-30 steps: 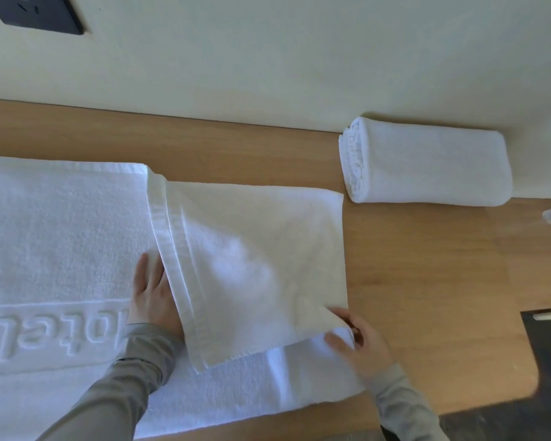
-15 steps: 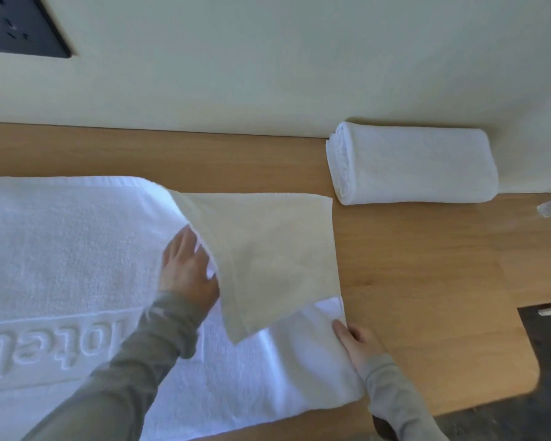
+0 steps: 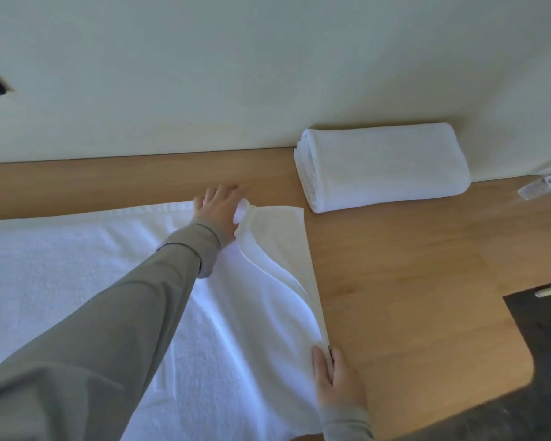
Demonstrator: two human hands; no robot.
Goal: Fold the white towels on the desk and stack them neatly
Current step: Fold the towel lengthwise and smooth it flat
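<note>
Since half a second ago, my left hand (image 3: 218, 208) has run from the middle of the large white terry towel (image 3: 77, 265) up to its far edge. It took the loose flap (image 3: 280, 249) along, so the flap now stands as a narrow, steep strip down the right side instead of a broad sheet. From the head view, that hand lies palm down at the far hem, its fingers fairly straight and reaching just past the cloth onto the light brown wooden desk (image 3: 411, 281). The flap's top corner is bunched against the thumb side and covers the thumb, so I cannot tell whether I am pinching it or only pushing it. My long grey sleeve (image 3: 124, 313) crosses the towel, which is spread flat over the left and middle of the desk. My right hand (image 3: 334, 377) is at the near right corner, where the flap's lower end runs in between thumb and fingers; the thumb lies on top of the cloth and the fingers close in beside the edge, holding it in a light pinch. A folded white towel (image 3: 382, 167) lies well apart at the back right, against the cream wall (image 3: 268, 74), with a small clear object (image 3: 544, 186) near it at the frame's edge.
</note>
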